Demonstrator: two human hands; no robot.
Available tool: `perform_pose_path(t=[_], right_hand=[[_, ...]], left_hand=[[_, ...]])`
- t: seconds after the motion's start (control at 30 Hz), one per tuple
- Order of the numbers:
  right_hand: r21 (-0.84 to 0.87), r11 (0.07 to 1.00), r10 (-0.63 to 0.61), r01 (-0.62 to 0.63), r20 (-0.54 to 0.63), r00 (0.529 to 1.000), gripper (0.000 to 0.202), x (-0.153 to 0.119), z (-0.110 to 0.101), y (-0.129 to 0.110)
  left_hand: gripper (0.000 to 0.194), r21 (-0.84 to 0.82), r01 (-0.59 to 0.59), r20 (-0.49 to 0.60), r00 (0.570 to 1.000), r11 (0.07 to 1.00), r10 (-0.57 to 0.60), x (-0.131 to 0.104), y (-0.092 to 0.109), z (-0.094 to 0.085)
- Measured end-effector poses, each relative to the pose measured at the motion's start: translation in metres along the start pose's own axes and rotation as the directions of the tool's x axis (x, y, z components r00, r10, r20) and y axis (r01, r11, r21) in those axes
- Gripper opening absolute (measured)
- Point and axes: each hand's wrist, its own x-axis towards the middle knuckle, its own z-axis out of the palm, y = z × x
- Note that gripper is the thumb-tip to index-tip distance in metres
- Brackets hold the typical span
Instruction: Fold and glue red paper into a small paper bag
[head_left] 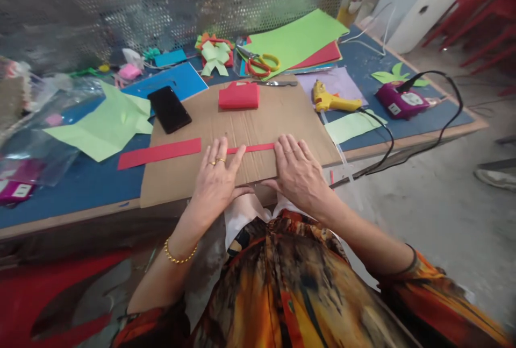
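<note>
On a sheet of brown cardboard [193, 127] lies a narrow red paper strip [258, 148], its ends covered by my hands. My left hand [220, 173] rests flat on the left end, fingers stretched out. Over the right end lies my right hand [298, 168], also flat with its fingers extended. Both thumbs are near the cardboard's front edge. To the left is a wider red paper strip [161, 153], partly on the cardboard. A folded red paper piece [239, 95] sits farther back, beyond my hands.
A black phone [169, 109] lies at the left, beside pale green paper [108, 122]. A yellow glue gun [336, 99] sits at the right, its black cable hanging over the front edge. Behind are scissors [260, 64], a cutter knife [278, 84] and a purple power socket [403, 99].
</note>
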Motion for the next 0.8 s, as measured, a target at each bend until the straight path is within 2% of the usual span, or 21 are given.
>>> perform_pose_path(t=[0.13, 0.33, 0.43, 0.47, 0.53, 0.6, 0.63, 0.7, 0.8], right_hand=[[-0.066, 0.997, 0.025, -0.027, -0.03, 0.999, 0.088, -0.016, -0.003, 0.014], [-0.052, 0.998, 0.014, -0.016, -0.033, 0.999, 0.086, -0.014, 0.001, 0.015], [-0.023, 0.999, 0.026, -0.027, -0.042, 0.999, 0.082, -0.014, 0.005, 0.015], [-0.019, 0.999, 0.028, -0.029, -0.048, 0.998, 0.079, -0.015, 0.007, 0.015], [-0.031, 0.999, 0.028, -0.03, -0.064, 0.998, 0.073, -0.016, 0.011, 0.016], [-0.052, 0.998, 0.024, -0.029, -0.083, 0.996, 0.064, -0.017, 0.014, 0.016], [-0.058, 0.998, 0.022, -0.027, -0.092, 0.996, 0.061, -0.017, 0.015, 0.017], [-0.051, 0.998, 0.018, -0.023, -0.104, 0.994, 0.057, -0.018, 0.016, 0.017], [-0.01, 1.0, 0.025, -0.026, -0.106, 0.994, 0.058, -0.019, 0.013, 0.015]], left_hand=[[0.114, 0.008, 0.026, 0.022, 0.999, 1.0, -0.026, 0.001, 0.001, -0.003], [0.108, 0.096, 0.208, 0.048, 0.976, 0.974, -0.213, -0.024, -0.01, -0.018], [0.11, 0.139, 0.272, -0.003, 0.962, 0.952, -0.275, -0.03, 0.002, -0.03], [0.112, 0.132, 0.257, -0.035, 0.966, 0.957, -0.254, -0.026, 0.01, -0.031], [0.117, 0.081, 0.098, -0.079, 0.993, 0.992, -0.091, -0.009, 0.031, -0.03], [0.113, 0.02, -0.118, -0.033, 0.992, 0.993, 0.119, 0.014, 0.05, -0.021], [0.113, -0.004, -0.185, 0.014, 0.983, 0.983, 0.185, 0.025, 0.057, -0.016], [0.115, -0.035, -0.2, 0.087, 0.975, 0.979, 0.202, 0.039, 0.062, -0.005], [0.119, -0.035, -0.132, 0.076, 0.988, 0.991, 0.134, 0.037, 0.048, 0.004]])
